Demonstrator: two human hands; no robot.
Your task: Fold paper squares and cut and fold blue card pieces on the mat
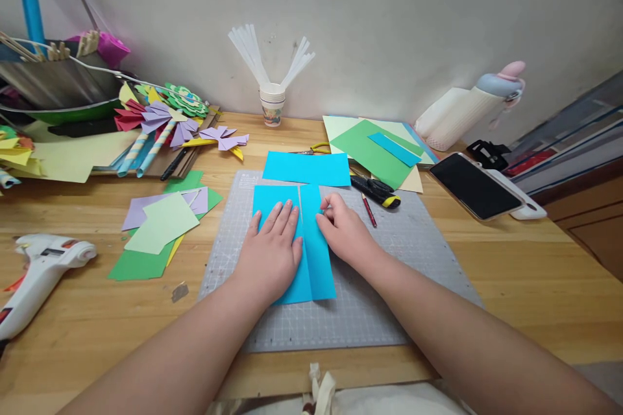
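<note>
Head camera view: the blue paper (318, 253) lies on the left half of the cutting mat (413, 298), under the left hand (270, 253) — flat, fingers slightly spread. The right hand (343, 227) curls narrowly at its right edge; whether it pinches, I cannot tell. Its long axis runs from the mat's back edge toward its front — near end slanting right.

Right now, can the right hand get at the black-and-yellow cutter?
Probably yes. The right hand is near the cutter, whose yellow-tipped end looks uncovered; the dark red pencil beside it hardly blocks the way.
</note>
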